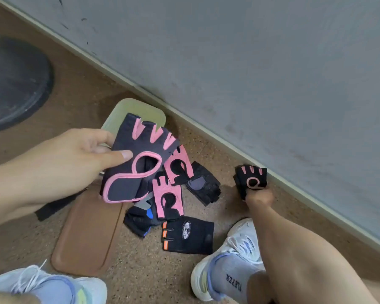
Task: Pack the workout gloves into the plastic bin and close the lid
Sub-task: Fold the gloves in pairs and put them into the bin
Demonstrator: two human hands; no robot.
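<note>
My left hand (81, 154) holds a dark grey glove with pink trim (138, 159) up over the pale green plastic bin (138, 108), which it mostly hides. My right hand (258, 199) grips a black glove with pink trim (251, 178) down by the wall base. Several more gloves lie in a heap on the floor between my hands: two pink ones (168, 198), a black mesh one (203, 185), a black one with blue (139, 222), and a black one with orange stripes and a SPORTS patch (188, 234). The brown lid (88, 233) lies flat on the floor beside the bin.
A grey wall (250, 62) with a pale skirting runs diagonally behind the bin. A black weight plate (11, 84) lies at the far left. My two light sneakers (235, 255) stand on the speckled brown floor at the bottom. A black strap (53, 207) lies under my left forearm.
</note>
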